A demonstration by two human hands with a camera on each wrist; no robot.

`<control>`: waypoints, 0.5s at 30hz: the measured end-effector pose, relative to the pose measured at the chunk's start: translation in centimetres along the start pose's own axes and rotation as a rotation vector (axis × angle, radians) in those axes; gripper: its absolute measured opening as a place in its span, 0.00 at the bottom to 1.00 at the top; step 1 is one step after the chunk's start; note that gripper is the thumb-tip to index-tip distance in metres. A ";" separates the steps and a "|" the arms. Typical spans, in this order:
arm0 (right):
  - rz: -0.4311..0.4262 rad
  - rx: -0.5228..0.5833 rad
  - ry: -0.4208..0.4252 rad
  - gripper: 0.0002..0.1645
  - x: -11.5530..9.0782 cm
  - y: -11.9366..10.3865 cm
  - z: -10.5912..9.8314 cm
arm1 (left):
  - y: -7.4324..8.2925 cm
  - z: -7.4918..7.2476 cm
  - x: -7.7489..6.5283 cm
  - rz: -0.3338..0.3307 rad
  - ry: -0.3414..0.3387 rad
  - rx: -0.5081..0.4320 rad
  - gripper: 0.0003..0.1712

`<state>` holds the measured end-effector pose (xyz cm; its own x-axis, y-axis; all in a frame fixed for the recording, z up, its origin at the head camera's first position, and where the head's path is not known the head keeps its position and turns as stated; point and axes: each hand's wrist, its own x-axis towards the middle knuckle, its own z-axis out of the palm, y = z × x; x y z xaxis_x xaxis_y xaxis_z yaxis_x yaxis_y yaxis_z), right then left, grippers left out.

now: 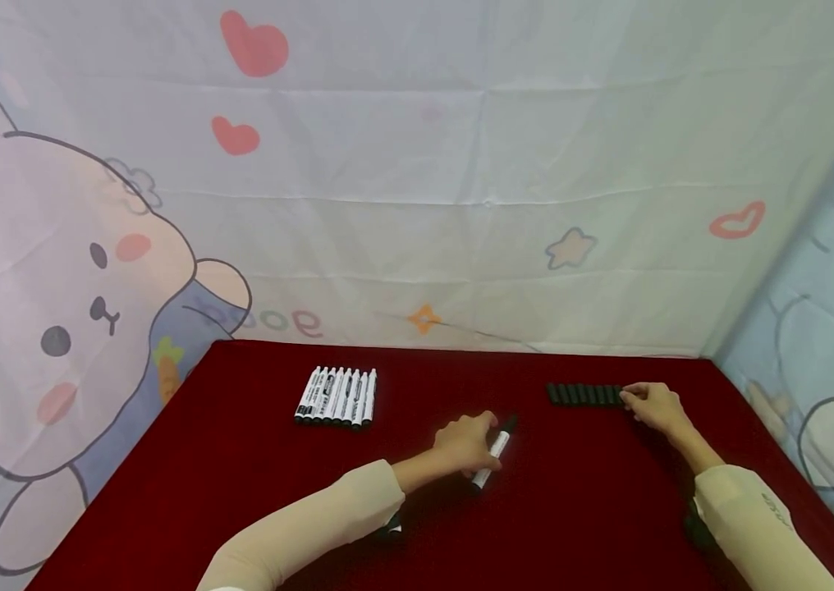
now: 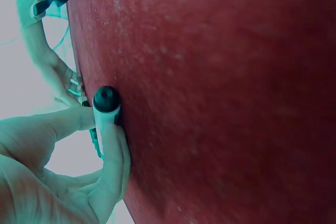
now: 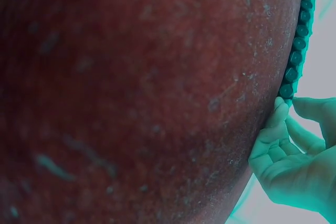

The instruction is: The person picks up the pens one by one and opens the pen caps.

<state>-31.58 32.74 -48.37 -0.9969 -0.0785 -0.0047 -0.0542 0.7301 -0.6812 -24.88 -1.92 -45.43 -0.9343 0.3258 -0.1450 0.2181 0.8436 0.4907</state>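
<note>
My left hand (image 1: 465,446) pinches a white marker (image 1: 498,447) between thumb and fingers near the middle of the table. The marker has a dark cap at its far end and slants away to the right; in the left wrist view its round dark near end (image 2: 106,99) faces the camera. At the right, several black marker caps (image 1: 579,395) lie side by side in a row. My right hand (image 1: 656,406) pinches the cap at the row's right end (image 3: 287,100), mostly hidden by the fingertips.
Several white markers (image 1: 339,396) lie side by side at the back left, black ends towards me. Dark red cloth (image 1: 254,492) covers the table. A printed fabric backdrop (image 1: 402,164) rises behind. A small dark-and-white item (image 1: 393,525) shows at the left sleeve's edge.
</note>
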 end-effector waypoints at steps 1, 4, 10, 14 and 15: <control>-0.003 -0.002 0.001 0.26 0.0 0.0 0.0 | -0.3 -0.1 -0.1 -0.004 -0.001 0.002 0.34; -0.010 0.001 0.000 0.25 0.1 0.0 0.1 | -1.1 -0.5 -0.5 -0.011 -0.003 -0.010 0.32; -0.029 0.002 -0.003 0.26 0.2 -0.3 0.2 | -2.5 -1.5 -1.2 -0.001 -0.022 -0.013 0.27; -0.039 -0.003 -0.020 0.28 -0.2 -0.4 0.3 | -3.4 -2.3 -1.9 0.031 -0.045 -0.050 0.24; -0.040 -0.005 -0.026 0.29 -0.4 -0.4 0.2 | -3.7 -2.5 -2.1 0.040 -0.052 -0.069 0.24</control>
<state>-31.15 32.31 -48.26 -0.9921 -0.1252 0.0040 -0.0947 0.7292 -0.6777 -24.44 -6.79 -44.77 -0.9088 0.3819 -0.1679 0.2333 0.7989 0.5544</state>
